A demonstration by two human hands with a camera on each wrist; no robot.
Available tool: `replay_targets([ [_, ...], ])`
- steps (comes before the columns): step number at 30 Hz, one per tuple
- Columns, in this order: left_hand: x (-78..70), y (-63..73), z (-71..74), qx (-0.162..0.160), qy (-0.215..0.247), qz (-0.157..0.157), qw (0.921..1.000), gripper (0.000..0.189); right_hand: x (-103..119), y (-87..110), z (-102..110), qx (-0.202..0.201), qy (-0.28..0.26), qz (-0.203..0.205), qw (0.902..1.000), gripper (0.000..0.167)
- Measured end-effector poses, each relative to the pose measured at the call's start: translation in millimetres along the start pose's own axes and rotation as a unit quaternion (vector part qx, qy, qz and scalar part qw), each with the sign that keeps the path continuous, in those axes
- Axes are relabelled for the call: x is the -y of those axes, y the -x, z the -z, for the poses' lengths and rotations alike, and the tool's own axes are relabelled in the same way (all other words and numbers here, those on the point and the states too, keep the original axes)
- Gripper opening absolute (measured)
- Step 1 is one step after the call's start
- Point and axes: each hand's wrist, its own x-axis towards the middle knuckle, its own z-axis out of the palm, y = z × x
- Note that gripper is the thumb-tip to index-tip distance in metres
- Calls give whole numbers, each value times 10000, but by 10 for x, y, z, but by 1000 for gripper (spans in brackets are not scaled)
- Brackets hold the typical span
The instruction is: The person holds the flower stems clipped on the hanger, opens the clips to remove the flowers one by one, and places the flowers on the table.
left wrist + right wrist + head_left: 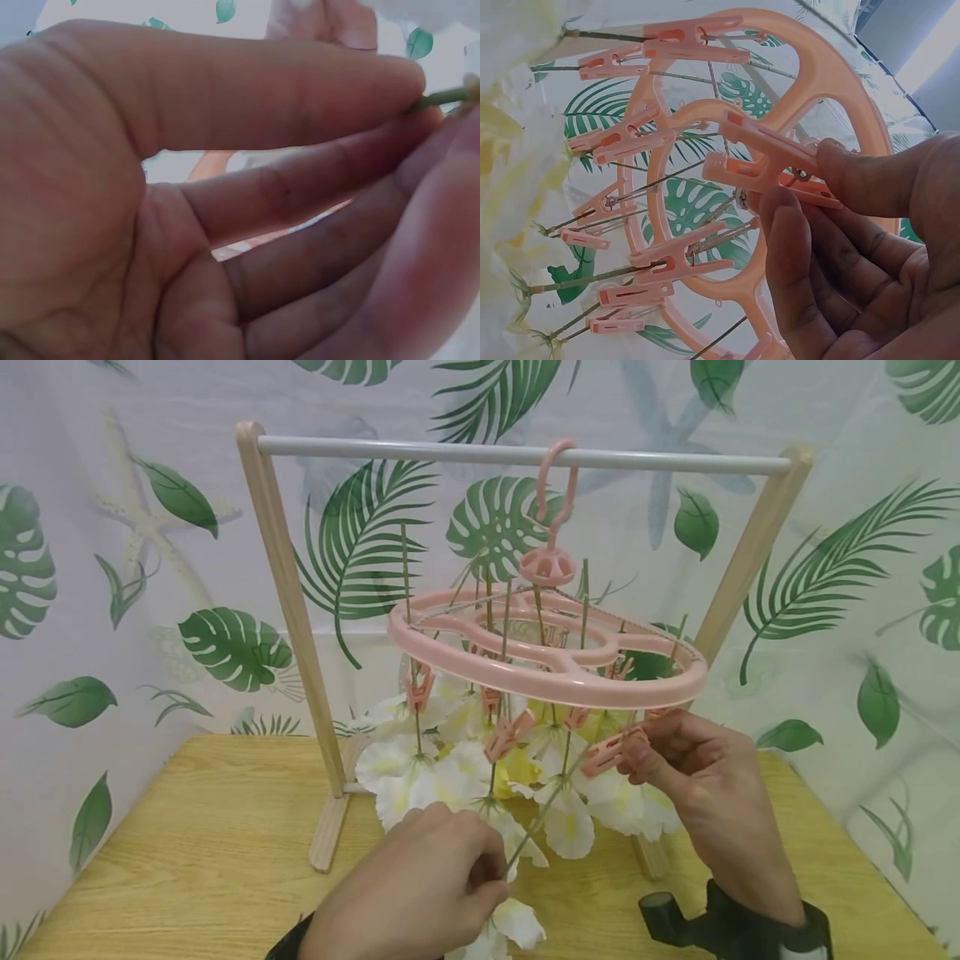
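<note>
My left hand (427,881) pinches the thin green stem (534,828) of a white artificial flower (522,924), whose petals show just below the hand. From there the stem slants up toward a pink clothes peg (611,752). My right hand (712,785) pinches that peg between thumb and fingers at its handle end; in the right wrist view the peg (769,154) points left, toward the flowers. Above it hangs a pink oval drying hanger (547,685). Other pegs (508,735) under its ring grip stems of white and yellow flowers (420,777), heads down.
The hanger's hook (555,485) hangs on the white rod (450,450) of a wooden-legged stand (292,610). Several stems (405,560) poke up through the ring. Under the stand is a wood-grain table (210,827), with a leaf-patterned cloth (150,677) behind.
</note>
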Motion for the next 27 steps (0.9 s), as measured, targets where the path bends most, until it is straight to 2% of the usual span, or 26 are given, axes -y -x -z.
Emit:
replay_targets([
  [8,75,139,141,-119,366,-130,9992,17,2,0,10,23,14,29,10000,13],
  [12,121,205,226,-79,508,90,9986,14,6,2,13,22,60,41,10000,13],
  [18,172,292,343,-223,290,429,9984,10,8,5,21,24,159,52,9999,14],
  [23,197,334,397,-388,24,550,9977,7,15,7,27,78,369,66,9993,14],
  [27,195,333,409,-452,-92,523,9976,8,22,10,29,116,530,43,9985,16],
])
